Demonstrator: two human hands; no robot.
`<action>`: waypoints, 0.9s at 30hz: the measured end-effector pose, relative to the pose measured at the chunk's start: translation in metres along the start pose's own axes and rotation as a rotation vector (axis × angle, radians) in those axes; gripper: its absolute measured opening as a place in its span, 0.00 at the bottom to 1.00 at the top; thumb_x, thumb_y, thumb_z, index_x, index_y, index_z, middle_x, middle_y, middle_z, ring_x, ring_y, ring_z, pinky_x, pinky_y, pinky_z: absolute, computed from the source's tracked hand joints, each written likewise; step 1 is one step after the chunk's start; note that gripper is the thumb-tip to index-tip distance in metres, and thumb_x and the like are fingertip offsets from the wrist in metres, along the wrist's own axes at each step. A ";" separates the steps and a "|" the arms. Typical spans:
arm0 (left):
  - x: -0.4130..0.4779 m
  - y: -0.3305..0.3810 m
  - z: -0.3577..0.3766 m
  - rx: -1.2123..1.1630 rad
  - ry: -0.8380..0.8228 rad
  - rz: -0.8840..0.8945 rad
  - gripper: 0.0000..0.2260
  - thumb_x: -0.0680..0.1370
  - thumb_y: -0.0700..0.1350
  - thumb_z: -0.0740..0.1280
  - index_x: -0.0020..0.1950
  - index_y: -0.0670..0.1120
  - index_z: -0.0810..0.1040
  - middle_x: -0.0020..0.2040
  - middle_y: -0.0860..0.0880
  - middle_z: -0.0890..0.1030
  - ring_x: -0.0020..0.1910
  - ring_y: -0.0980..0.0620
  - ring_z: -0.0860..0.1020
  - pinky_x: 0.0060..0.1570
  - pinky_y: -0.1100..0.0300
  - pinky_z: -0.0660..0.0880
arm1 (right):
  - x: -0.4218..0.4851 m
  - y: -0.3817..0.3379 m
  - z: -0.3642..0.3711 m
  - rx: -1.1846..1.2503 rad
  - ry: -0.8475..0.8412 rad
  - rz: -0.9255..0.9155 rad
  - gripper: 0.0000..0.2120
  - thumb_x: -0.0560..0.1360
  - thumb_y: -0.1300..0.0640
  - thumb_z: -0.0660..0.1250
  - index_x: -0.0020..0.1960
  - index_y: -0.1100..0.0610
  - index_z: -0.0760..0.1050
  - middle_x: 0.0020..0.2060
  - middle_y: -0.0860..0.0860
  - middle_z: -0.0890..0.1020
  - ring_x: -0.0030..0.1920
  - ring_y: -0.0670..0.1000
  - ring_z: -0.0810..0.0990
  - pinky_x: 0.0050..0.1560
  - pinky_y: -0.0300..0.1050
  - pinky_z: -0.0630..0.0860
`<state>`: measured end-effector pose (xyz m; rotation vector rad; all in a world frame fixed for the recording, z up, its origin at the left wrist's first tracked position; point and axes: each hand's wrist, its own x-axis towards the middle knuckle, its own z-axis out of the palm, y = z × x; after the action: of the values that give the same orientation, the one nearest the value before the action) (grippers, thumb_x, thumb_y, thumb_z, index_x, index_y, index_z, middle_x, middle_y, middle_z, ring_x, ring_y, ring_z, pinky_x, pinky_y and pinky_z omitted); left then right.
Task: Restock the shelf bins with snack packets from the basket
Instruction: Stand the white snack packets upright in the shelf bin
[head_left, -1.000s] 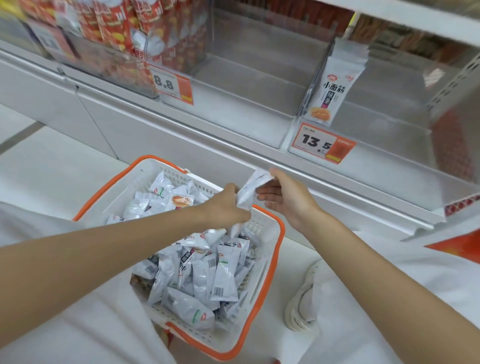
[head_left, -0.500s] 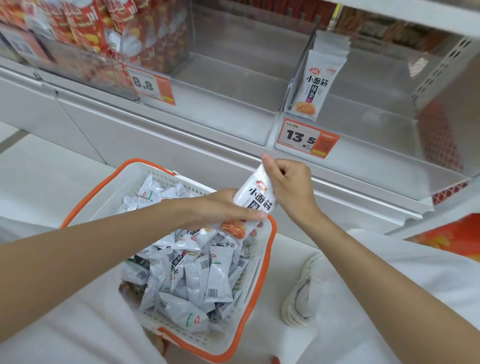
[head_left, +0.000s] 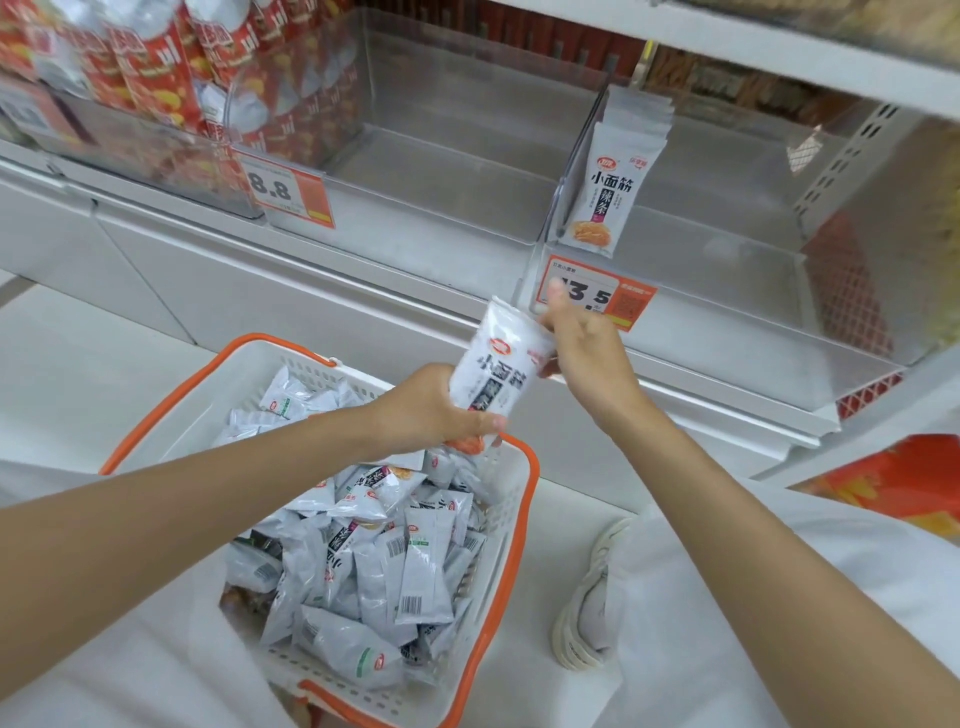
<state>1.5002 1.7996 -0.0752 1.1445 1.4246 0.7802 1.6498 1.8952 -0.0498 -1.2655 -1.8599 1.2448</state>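
Note:
A white snack packet with black lettering is held upright above the basket's far rim. My left hand grips its lower end and my right hand pinches its upper right edge. Below sits the white basket with orange handles, holding several white packets. On the shelf, a clear bin with a 13.5 price tag holds a few matching packets standing against its left wall.
A second clear bin stands to the left, behind an 8.8 price tag. Red snack packs fill the bins at far left. My white shoe rests on the white floor right of the basket.
The packet has been lifted from the basket's rim and turned upright, face toward me. Both hands rose with it toward the 13.5 tag. The view moved closer to the shelf.

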 end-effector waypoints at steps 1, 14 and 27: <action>0.003 0.003 -0.002 -0.028 0.048 0.017 0.08 0.73 0.40 0.74 0.51 0.43 0.81 0.44 0.45 0.85 0.41 0.49 0.84 0.40 0.59 0.82 | 0.000 -0.003 -0.004 0.070 -0.070 0.084 0.26 0.81 0.40 0.53 0.43 0.58 0.79 0.34 0.51 0.84 0.38 0.50 0.82 0.43 0.47 0.78; 0.053 0.086 -0.035 0.069 0.388 0.323 0.18 0.72 0.46 0.75 0.59 0.48 0.74 0.50 0.49 0.79 0.41 0.58 0.77 0.42 0.67 0.74 | 0.026 -0.032 -0.085 0.409 0.205 -0.020 0.09 0.73 0.68 0.71 0.52 0.62 0.80 0.48 0.58 0.85 0.51 0.59 0.84 0.54 0.53 0.81; 0.199 0.189 -0.058 0.589 0.459 0.456 0.22 0.76 0.49 0.71 0.68 0.46 0.74 0.61 0.48 0.77 0.60 0.51 0.76 0.53 0.63 0.70 | 0.136 -0.022 -0.103 0.109 0.272 -0.049 0.08 0.72 0.67 0.73 0.43 0.55 0.79 0.42 0.52 0.84 0.43 0.51 0.83 0.49 0.47 0.82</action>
<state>1.4976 2.0537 0.0427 1.8740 1.8746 1.0180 1.6726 2.0563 0.0059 -1.2542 -1.5980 1.0738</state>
